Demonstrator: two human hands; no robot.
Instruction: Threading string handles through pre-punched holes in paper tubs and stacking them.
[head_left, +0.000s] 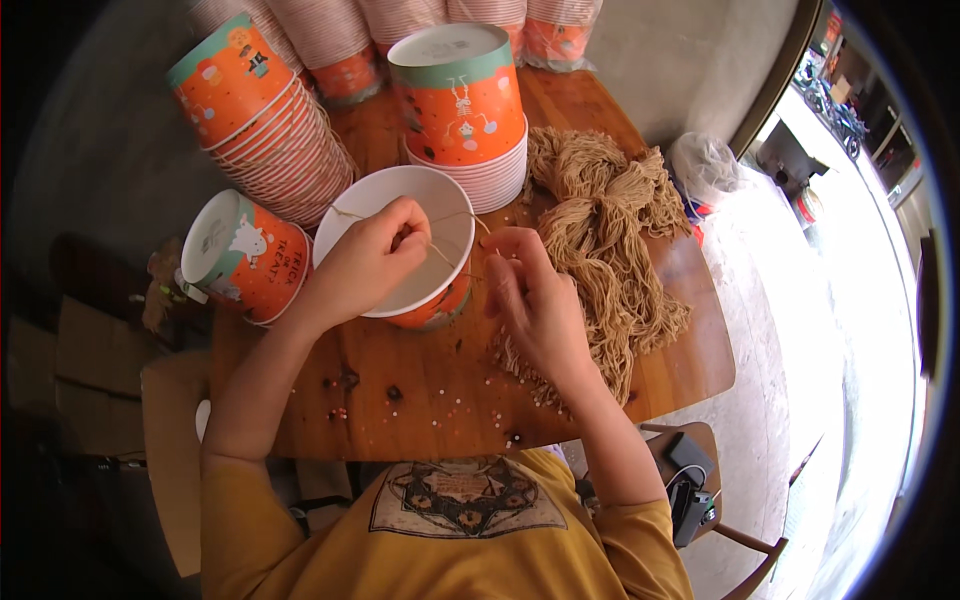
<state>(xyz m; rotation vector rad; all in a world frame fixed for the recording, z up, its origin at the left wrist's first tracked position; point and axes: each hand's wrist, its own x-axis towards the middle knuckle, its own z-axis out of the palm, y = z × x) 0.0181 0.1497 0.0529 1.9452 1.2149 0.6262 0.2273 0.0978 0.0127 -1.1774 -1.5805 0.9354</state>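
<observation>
An orange paper bucket (432, 312) with a white inside stands upright on the wooden table. My left hand (375, 252) is over its mouth, fingers closed in a pinch on a thin tan string (440, 253). The string stretches across the bucket toward the right rim. Just beyond that rim my right hand (535, 300) is closed, its thumb and forefinger pinched at the string; the exact grip is too small to make out. Close to the right hand lies a large bundle of tan strings (610, 240). The bucket's rim is partly hidden behind my left hand.
An inverted stack of buckets (460, 105) stands behind, with a leaning stack (265, 130) at left. One bucket (245, 255) lies tilted nearby. Plastic-wrapped stacks (345, 50) line the back wall. Small beads (400, 412) are scattered near the table's front edge. A chair (690, 440) is at right.
</observation>
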